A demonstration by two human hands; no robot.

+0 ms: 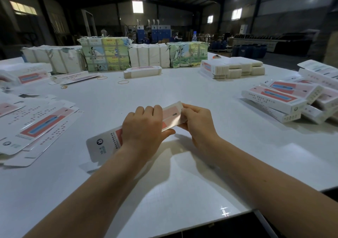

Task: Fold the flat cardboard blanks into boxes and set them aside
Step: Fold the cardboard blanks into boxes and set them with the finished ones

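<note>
A long white and pink cardboard box [172,116] is held above the middle of the white table [164,183], its open flap end [102,146] pointing toward me on the left. My left hand [144,128] grips its middle, fingers curled over the top and thumb underneath. My right hand [196,122] pinches the far right end of the box. A loose pile of flat blanks [38,126] lies at the left. Several folded boxes [285,98] are stacked at the right.
Wrapped bundles of blanks [104,54] line the far edge, with a water bottle [194,36] behind them. A strapped stack of flat blanks [232,69] sits far right, a smaller stack [142,71] far middle. Rubber bands [123,82] lie on the table. The table's near edge [201,223] is below my arms.
</note>
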